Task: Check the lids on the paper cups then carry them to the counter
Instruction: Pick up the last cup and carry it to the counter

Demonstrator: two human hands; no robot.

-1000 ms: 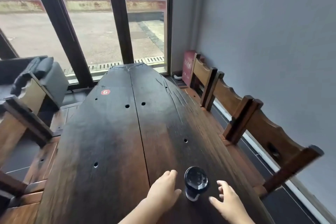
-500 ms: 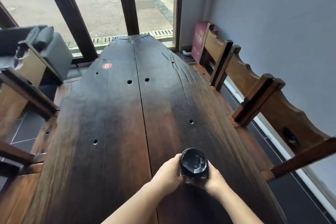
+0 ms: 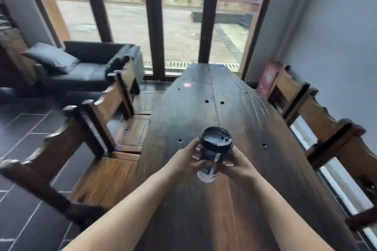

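One paper cup (image 3: 209,160), dark blue and white, hangs above the long dark wooden table (image 3: 234,120), held between both my hands. Its black plastic lid (image 3: 216,138) sits on top and looks closed. My left hand (image 3: 184,161) wraps the cup's left side, and my right hand (image 3: 236,166) grips its right side. The cup tilts slightly, with its bottom end toward me. No other cup is in view.
Wooden benches with tall backs line the table's left side (image 3: 106,128) and right side (image 3: 326,128). A black sofa (image 3: 85,67) stands at the far left by the windows. A grey wall (image 3: 336,36) runs along the right. A red box (image 3: 268,78) stands in the far right corner.
Both hands closed around the cup and lifted it off the table. The view has swung left and pulled back, showing the left benches and the sofa.
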